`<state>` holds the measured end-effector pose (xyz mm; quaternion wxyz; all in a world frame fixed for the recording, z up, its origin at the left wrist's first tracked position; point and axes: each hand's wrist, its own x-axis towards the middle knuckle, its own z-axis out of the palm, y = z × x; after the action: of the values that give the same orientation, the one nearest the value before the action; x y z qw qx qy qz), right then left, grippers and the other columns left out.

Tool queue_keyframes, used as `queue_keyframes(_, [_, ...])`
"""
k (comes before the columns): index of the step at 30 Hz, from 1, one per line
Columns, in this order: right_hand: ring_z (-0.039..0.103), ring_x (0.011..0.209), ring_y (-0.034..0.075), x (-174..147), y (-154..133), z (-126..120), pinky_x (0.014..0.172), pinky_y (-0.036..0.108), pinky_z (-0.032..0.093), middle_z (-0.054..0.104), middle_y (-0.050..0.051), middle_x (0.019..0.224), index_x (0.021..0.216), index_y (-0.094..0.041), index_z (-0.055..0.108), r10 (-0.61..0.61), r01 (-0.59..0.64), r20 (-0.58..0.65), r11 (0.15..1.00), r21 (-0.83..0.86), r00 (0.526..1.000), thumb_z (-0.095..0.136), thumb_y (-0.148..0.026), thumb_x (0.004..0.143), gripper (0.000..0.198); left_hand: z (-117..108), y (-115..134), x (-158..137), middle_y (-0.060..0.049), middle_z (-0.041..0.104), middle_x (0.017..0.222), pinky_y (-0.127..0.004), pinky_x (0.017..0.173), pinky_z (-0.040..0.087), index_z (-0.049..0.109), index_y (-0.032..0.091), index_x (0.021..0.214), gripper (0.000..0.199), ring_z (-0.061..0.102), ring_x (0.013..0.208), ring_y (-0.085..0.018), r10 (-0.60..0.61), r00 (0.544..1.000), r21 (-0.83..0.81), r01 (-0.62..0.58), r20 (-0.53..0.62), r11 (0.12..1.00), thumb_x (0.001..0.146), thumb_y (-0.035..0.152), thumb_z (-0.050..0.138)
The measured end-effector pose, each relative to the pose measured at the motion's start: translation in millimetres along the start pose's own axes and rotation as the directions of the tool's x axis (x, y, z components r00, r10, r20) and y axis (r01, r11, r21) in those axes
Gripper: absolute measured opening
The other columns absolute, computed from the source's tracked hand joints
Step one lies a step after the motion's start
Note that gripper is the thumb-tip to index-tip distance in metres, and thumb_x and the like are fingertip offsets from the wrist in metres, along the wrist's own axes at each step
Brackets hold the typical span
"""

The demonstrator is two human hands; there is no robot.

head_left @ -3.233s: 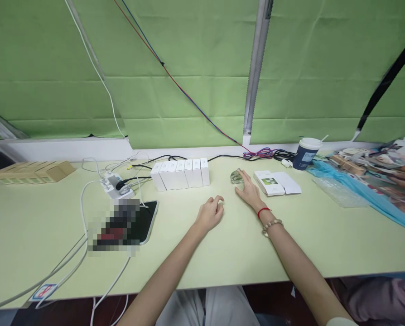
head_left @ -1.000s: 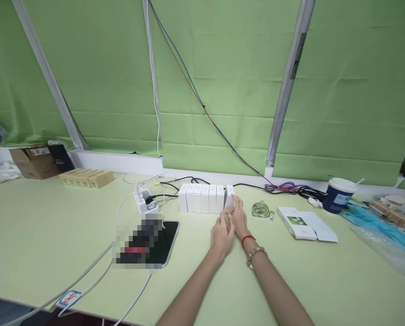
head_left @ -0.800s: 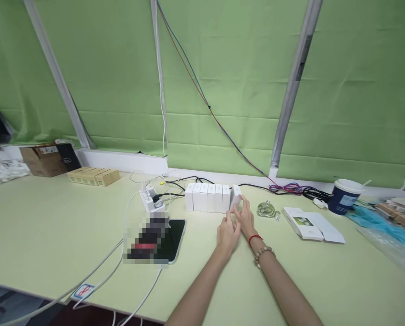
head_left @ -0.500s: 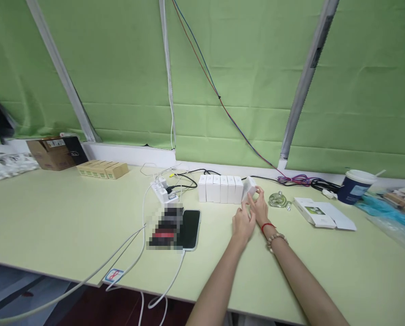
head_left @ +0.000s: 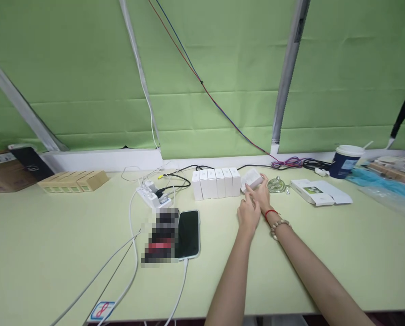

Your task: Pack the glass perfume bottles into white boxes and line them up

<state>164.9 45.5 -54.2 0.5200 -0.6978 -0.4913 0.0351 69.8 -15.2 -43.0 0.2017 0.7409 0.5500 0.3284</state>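
Observation:
A small white box (head_left: 251, 179) leans at a tilt just past the right end of a row of similar upright white boxes (head_left: 216, 183). My right hand (head_left: 262, 195) is closed around its right side and lower edge. Close below, my left hand (head_left: 248, 212) has its fingers stretched toward the box's lower edge, beside the right fingers; whether they touch the box is unclear. A coiled clear-green item (head_left: 276, 185) lies just right of my right hand. Farther right rests an opened flat white carton (head_left: 313, 192) with a green picture.
A phone (head_left: 189, 233) on a cable lies left of my forearms, beside a blurred-out patch. Behind it sits a white power strip (head_left: 151, 198) with plugs. Tan boxes (head_left: 73, 182) stand at left; a dark blue cup (head_left: 345, 161) and blue plastic (head_left: 375, 183) are at right.
The white box has tipped farther to the right, away from the row, with my right hand still on it. My view has shifted, so the table's things sit differently in frame.

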Motion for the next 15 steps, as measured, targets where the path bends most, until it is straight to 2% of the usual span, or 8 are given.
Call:
queue_keyframes(4, [0.058,0.076,0.023,1.3,-1.5,-1.5,0.067,0.034,0.042,0.058,0.011,0.104,0.130,-0.019,0.024,-0.024,0.024,-0.016,1.000,0.002,1.000,0.056,-0.044,0.068,0.075,-2.2,-0.1,4.6,-0.005,0.061,0.080,-0.027,0.066,0.039,0.041,0.020,0.117,0.033,0.058,0.074,-0.018,-0.028,1.000,-0.017,0.028,-0.008,0.999,0.085,0.027,0.034])
queue_keyframes(10, [0.057,0.076,0.024,2.8,-0.6,-0.9,0.065,0.033,0.041,0.060,0.012,0.097,0.131,-0.014,0.020,0.070,-0.069,-0.044,0.998,0.012,0.997,0.057,-0.045,0.065,0.081,-3.8,-5.2,10.5,-0.001,0.060,0.072,-0.026,0.063,0.037,0.039,0.021,0.112,0.028,0.058,0.071,-0.017,-0.090,0.995,-0.094,0.086,-0.037,0.992,0.085,0.025,0.033])
queue_keyframes(15, [0.059,0.076,0.023,-0.9,-8.3,2.4,0.061,0.030,0.041,0.060,0.007,0.096,0.131,-0.020,0.022,0.030,-0.030,0.014,0.999,0.013,0.999,0.059,-0.043,0.064,0.081,-7.8,-7.0,12.2,0.000,0.060,0.072,-0.025,0.061,0.037,0.041,0.023,0.109,0.025,0.058,0.069,-0.016,-0.075,0.996,-0.004,0.075,-0.055,0.997,0.085,0.025,0.035])
